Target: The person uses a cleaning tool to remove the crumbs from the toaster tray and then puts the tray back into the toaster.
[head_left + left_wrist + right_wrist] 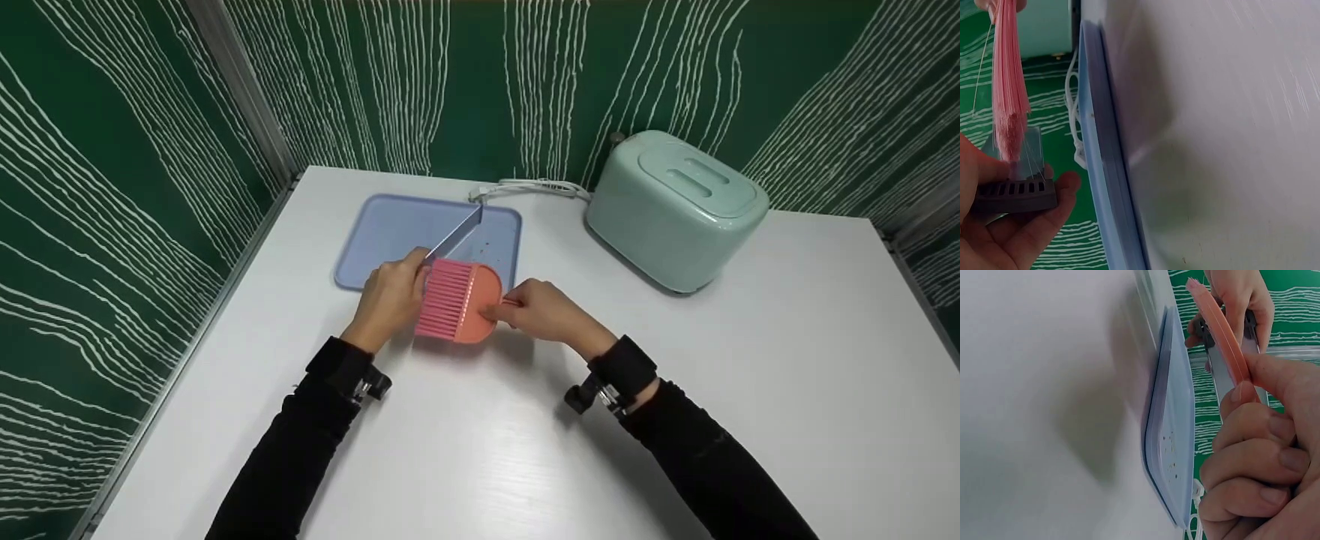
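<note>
My left hand (391, 300) holds a long, flat silvery crumb tray (457, 234) by its dark slotted end (1016, 194). The tray is tilted over the blue tray (397, 229), its far end pointing away and right. My right hand (551, 313) pinches a small brush (480, 304) with a coral head and pink bristles (444, 300). Those bristles point left, and their tips lie right at the slotted end in the left wrist view. In the right wrist view, thumb and forefinger grip the coral head, the other fingers curled. Small dark crumbs (1171, 453) lie on the blue tray.
A mint-green toaster (675, 214) stands at the back right. Its white cord (536, 185) runs along the back to a plug behind the blue tray. Green panels with white wavy lines (480, 97) wall in the white table (480, 465).
</note>
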`<action>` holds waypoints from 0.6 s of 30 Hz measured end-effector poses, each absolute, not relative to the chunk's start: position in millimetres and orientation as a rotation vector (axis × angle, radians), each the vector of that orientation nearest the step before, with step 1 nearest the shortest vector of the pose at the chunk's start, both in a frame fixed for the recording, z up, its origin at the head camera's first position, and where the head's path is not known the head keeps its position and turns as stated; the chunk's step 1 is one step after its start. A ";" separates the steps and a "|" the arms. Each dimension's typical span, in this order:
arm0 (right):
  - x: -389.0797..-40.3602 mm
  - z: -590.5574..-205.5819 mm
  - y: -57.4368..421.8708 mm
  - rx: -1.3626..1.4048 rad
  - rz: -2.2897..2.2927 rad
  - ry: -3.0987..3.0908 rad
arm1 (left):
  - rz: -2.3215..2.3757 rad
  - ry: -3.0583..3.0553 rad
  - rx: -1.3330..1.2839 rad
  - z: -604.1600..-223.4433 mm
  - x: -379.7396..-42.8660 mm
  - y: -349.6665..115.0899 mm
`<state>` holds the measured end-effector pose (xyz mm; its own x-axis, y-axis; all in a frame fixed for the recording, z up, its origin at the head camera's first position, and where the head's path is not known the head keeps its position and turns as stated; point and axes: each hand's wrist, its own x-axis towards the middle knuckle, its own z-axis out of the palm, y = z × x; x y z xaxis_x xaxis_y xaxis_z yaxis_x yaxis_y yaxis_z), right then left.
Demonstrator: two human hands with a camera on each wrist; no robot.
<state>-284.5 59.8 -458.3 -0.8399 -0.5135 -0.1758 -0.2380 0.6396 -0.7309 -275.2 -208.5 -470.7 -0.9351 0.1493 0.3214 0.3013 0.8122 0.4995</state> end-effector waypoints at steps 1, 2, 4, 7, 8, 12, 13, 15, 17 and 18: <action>-283.6 -458.2 58.6 -0.605 -1.036 2.488 | -0.830 -2.732 -0.344 -470.7 -275.2 -208.7; -282.8 -458.3 57.7 -0.615 -1.038 2.482 | -0.843 -2.735 -0.340 -470.6 -275.0 -208.9; -281.9 -458.3 56.2 -0.632 -1.038 2.472 | -0.864 -2.739 -0.328 -470.2 -274.9 -209.1; -282.2 -458.6 55.6 -0.632 -1.023 2.474 | -0.881 -2.745 -0.306 -469.3 -274.8 -208.7; -282.9 -459.0 55.6 -0.632 -1.017 2.480 | -0.881 -2.742 -0.306 -469.0 -274.7 -208.2; -287.2 -461.2 57.3 -0.581 -0.993 2.511 | -0.882 -2.718 -0.342 -467.0 -273.9 -205.9; -288.5 -461.8 57.9 -0.565 -0.988 2.520 | -0.880 -2.713 -0.353 -466.5 -273.6 -205.4; -291.0 -462.8 59.3 -0.527 -0.983 2.531 | -0.885 -2.706 -0.369 -465.5 -273.2 -204.3; -293.4 -463.9 61.3 -0.496 -0.984 2.540 | -0.882 -2.704 -0.377 -465.4 -272.7 -203.3; -294.3 -464.4 62.1 -0.484 -0.986 2.541 | -0.876 -2.701 -0.380 -465.7 -272.5 -203.3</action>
